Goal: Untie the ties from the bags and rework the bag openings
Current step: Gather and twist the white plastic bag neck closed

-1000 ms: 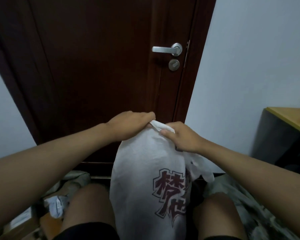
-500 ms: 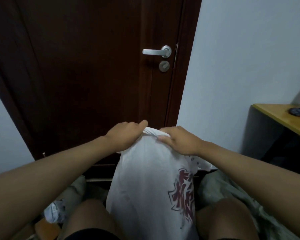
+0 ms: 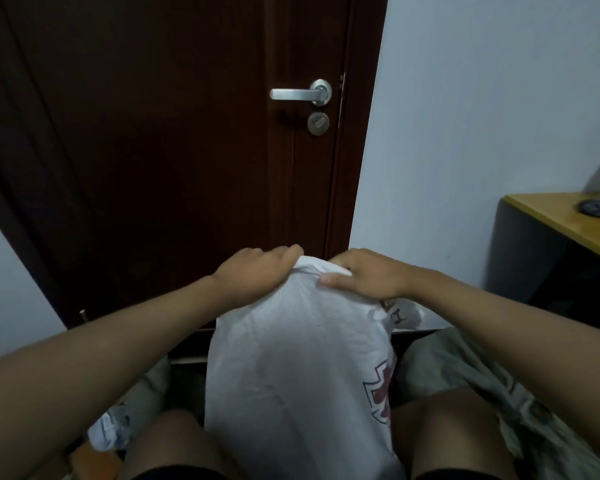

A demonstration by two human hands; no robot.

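Note:
A full white plastic bag (image 3: 298, 368) with dark red print on its right side stands upright between my knees. Its gathered top sits at the middle of the view. My left hand (image 3: 257, 275) grips the top from the left, fingers curled over the bunched plastic. My right hand (image 3: 364, 277) grips the same top from the right, thumb pressed on the near face. A loose flap of the bag (image 3: 402, 315) hangs below my right wrist. No tie shows; the opening is hidden under my fingers.
A dark brown door (image 3: 174, 150) with a metal handle (image 3: 300, 93) stands right behind the bag. A yellow-topped desk (image 3: 565, 226) is at the right. Crumpled bags and fabric (image 3: 111, 431) lie on the floor by my left knee, and patterned cloth (image 3: 520, 403) lies at the right.
The bag has turned, so the red print moved from its front to its right side. Both hands kept their grip on the top.

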